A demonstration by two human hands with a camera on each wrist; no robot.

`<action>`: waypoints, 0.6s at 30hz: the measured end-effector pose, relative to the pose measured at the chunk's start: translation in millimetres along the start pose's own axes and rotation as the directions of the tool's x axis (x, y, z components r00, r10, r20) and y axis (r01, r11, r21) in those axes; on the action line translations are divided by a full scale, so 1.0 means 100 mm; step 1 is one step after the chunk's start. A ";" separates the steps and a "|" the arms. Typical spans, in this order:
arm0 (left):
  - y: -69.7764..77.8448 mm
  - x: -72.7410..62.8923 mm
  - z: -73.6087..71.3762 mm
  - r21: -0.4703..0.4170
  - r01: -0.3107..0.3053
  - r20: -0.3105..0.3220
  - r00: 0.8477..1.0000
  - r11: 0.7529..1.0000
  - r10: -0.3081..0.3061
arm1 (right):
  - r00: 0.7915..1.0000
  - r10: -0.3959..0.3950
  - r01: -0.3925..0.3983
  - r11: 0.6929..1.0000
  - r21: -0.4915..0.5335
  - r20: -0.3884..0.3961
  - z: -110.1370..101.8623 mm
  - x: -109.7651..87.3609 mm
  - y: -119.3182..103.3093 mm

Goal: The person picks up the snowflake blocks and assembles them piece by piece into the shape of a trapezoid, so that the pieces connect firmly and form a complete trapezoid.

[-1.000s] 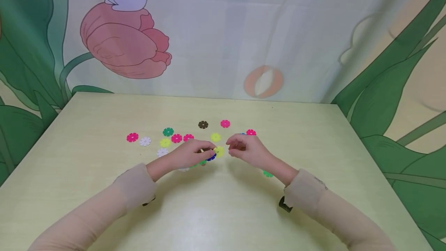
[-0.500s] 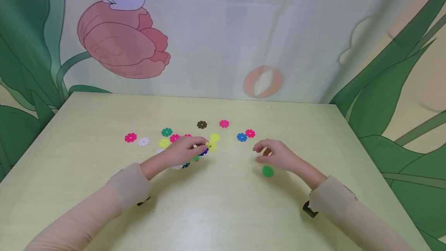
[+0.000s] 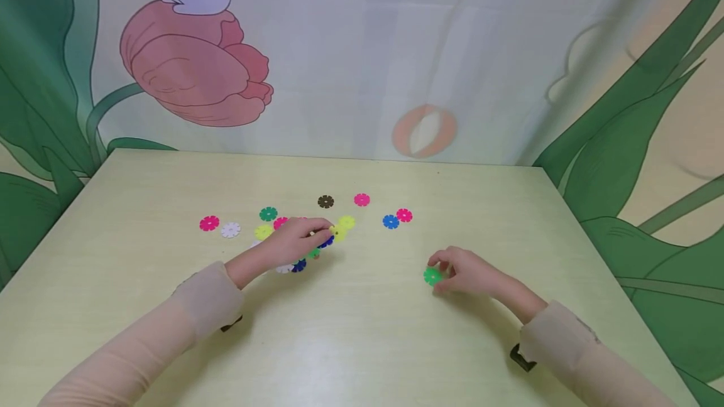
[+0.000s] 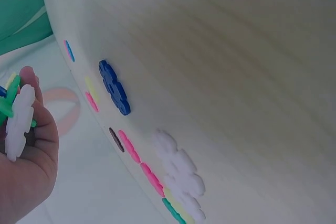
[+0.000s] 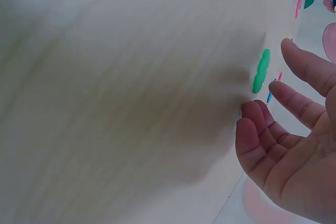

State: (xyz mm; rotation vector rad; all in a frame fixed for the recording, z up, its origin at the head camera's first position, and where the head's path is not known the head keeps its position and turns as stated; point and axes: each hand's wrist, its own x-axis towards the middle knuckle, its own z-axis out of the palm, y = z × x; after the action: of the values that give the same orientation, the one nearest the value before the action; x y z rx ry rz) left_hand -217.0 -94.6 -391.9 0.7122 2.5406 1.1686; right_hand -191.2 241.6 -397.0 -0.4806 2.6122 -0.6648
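The table (image 3: 339, 344) is pale yellow, faintly grained; toward its right edge, 1 green disc (image 3: 432, 276); toward its far edge, 1 brown disc (image 3: 325, 201). The held cluster (image 4: 20, 121) mixes yellow, white, green and dark blue.

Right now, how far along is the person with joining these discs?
Done: a cluster of several discs looks joined. In hand: the left hand holds that cluster; the right hand is at a loose green disc, not yet gripping it. To go, if all are used: that disc and others on the table, like the brown disc and blue disc.
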 end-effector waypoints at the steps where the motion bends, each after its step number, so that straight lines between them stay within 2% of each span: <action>1: 0.00 0.00 0.00 -0.007 0.000 0.000 1.000 1.000 0.000 | 1.000 -0.006 0.006 1.000 -0.006 -0.002 0.01 -0.01 0.01; 5: 0.00 0.00 -0.01 -0.025 0.004 0.003 1.000 1.000 -0.004 | 1.000 -0.015 0.015 1.000 -0.018 -0.009 0.03 -0.01 0.03; 18: -0.02 0.01 -0.02 0.013 -0.006 -0.011 1.000 1.000 0.006 | 0.999 0.031 -0.032 0.999 -0.039 -0.037 0.09 0.07 0.06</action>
State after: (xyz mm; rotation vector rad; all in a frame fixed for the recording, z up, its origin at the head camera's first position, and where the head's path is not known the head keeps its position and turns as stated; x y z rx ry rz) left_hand -219.3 -96.7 -392.5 0.7189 2.5590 1.1617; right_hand -194.5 240.1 -409.6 -0.4420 2.6658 -0.6188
